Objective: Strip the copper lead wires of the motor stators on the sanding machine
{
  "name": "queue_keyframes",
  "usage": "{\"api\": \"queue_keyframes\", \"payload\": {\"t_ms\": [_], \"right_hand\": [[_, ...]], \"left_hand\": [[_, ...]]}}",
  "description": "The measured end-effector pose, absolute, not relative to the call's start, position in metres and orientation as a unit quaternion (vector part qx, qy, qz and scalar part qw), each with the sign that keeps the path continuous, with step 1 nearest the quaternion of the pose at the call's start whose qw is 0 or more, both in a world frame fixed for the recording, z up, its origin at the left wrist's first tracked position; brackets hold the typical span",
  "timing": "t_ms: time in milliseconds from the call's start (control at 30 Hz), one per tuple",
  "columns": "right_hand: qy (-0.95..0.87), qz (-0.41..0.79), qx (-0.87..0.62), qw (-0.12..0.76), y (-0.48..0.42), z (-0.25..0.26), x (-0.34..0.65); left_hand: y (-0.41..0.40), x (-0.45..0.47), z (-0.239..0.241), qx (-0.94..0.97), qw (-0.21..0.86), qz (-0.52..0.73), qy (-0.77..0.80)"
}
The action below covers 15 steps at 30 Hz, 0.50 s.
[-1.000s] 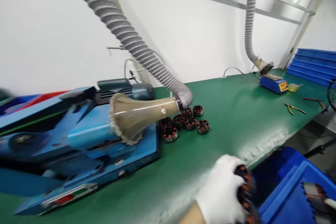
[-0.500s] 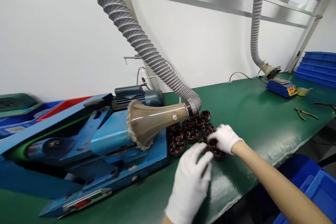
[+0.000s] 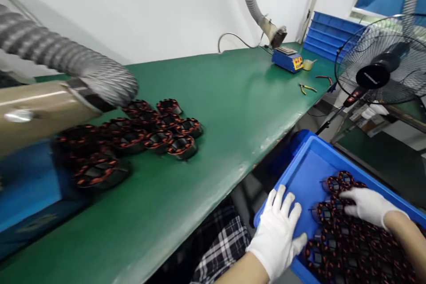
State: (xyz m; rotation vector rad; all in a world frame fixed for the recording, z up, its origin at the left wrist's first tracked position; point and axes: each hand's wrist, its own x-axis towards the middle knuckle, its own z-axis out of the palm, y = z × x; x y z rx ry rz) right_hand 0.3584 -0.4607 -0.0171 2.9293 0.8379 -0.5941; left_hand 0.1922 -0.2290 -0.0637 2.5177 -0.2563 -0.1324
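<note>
My left hand (image 3: 278, 233), in a white glove, is open with its fingers spread at the near rim of a blue plastic bin (image 3: 301, 171). In the bin sit many motor stators (image 3: 357, 239), black rings with copper windings, packed close together. My right hand (image 3: 369, 206), also gloved in white, reaches over the stators from the right. Its thumb and fingers are apart just above them, and I see nothing lifted in it. On the green bench, a cluster of similar stators (image 3: 181, 145) stands beside the blue machine (image 3: 29, 191).
A grey duct hose (image 3: 89, 69) with a tan hood (image 3: 43, 108) hangs over the bench's left end. Farther off are a small blue heating device (image 3: 288, 60), yellow-handled pliers (image 3: 306, 88) and stacked blue trays (image 3: 328, 35). A black fan (image 3: 374, 73) stands beyond the bin.
The view has swung right and down. Both hands have left the stators on the bench and moved to the blue bin. My left hand has spread its fingers.
</note>
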Motion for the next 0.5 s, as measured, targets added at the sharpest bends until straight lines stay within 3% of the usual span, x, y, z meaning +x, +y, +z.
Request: {"api": "queue_keyframes", "payload": {"t_ms": [100,233,500], "right_hand": [[0.22,-0.234,0.947,0.027,-0.517,-0.053,0.333],[0.182,-0.227,0.957,-0.014,-0.526,-0.074,0.312],[0.128,-0.237,0.963,0.01,-0.493,-0.092,0.319]], "left_hand": [[-0.26,0.206,-0.069,0.923,0.329,-0.081,-0.181],[-0.294,0.222,-0.073,0.902,0.327,-0.15,-0.237],[-0.318,0.25,-0.069,0.916,0.129,-0.273,-0.263]]}}
